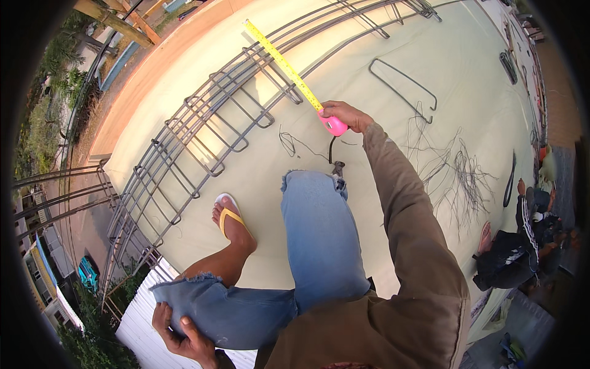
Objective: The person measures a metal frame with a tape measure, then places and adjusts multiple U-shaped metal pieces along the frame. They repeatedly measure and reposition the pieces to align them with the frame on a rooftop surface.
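Note:
My right hand (348,115) is closed round a pink tape measure (335,125). Its yellow blade (279,59) is drawn out and reaches away over a long cage of steel bars (206,117), passing above the bars to the far side. The cage is made of long rods with rectangular stirrups around them, and it curves across the pale floor in this view. My left hand (184,338) rests on my left leg in blue jeans (230,313), with the thumb apart from the fingers and nothing held.
A bent steel stirrup (402,89) and a tangle of thin tie wire (461,175) lie to the right. A dark hooked tool (332,149) is by my right knee. Beyond the cage runs an orange ledge (132,92). A person in dark clothing (507,258) is at the right.

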A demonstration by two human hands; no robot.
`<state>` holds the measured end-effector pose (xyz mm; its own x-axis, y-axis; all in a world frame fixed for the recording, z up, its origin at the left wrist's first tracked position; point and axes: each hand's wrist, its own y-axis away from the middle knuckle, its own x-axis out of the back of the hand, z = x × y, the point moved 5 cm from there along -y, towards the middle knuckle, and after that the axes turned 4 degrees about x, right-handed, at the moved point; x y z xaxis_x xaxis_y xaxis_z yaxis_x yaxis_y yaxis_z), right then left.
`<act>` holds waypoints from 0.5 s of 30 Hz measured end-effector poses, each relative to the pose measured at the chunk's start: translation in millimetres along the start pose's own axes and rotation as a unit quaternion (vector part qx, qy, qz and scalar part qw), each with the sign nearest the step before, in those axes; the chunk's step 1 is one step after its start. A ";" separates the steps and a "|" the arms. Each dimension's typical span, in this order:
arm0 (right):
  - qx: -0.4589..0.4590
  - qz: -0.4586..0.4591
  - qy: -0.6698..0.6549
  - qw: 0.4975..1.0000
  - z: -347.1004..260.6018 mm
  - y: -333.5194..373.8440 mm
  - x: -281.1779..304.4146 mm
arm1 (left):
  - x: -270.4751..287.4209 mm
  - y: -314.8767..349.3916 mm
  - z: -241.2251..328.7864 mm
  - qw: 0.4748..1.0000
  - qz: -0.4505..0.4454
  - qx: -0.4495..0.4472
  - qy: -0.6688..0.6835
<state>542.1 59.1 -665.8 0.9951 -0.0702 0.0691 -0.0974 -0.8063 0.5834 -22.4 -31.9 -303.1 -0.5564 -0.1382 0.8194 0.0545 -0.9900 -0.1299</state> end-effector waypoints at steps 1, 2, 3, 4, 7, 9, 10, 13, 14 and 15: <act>0.006 0.003 0.006 1.000 -2.2 3.5 0.0 | -5.6 -6.0 5.6 0.999 -0.016 -0.031 -0.003; 0.012 0.006 0.013 1.000 -3.9 8.5 -0.4 | -10.6 -13.7 9.9 0.998 -0.023 -0.051 -0.014; -0.002 0.023 0.008 1.000 -1.5 17.9 -0.4 | -15.5 -22.4 15.8 0.996 -0.031 -0.083 -0.025; -0.003 0.039 0.009 0.999 -0.9 29.4 -0.2 | -20.6 -31.5 22.5 0.992 -0.037 -0.116 -0.037; -0.004 0.101 -0.002 0.995 4.6 81.7 -7.7 | -35.9 -71.9 35.5 0.977 -0.162 -0.133 0.029; -0.071 0.125 -0.027 0.989 10.4 127.4 -16.3 | -43.6 -97.9 42.9 0.966 -0.220 -0.119 0.062; -0.092 0.135 -0.040 0.986 8.1 148.9 -17.1 | -50.1 -111.2 44.2 0.965 -0.239 -0.086 0.069; -0.126 0.154 -0.043 0.979 -5.4 224.7 -20.4 | -58.0 -133.7 54.1 0.960 -0.261 -0.064 0.079; -0.148 0.165 -0.039 0.974 -10.0 248.3 -19.6 | -60.2 -136.8 56.5 0.961 -0.261 -0.062 0.070; -0.158 0.170 -0.057 0.971 -13.4 275.0 -19.8 | -60.8 -137.1 59.7 0.963 -0.254 -0.073 0.055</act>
<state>495.4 -153.4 -495.9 0.8982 -0.3799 0.2209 -0.4019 -0.5065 0.7629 53.4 110.5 -301.8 -0.5660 0.3745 0.7344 -0.3600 -0.9137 0.1886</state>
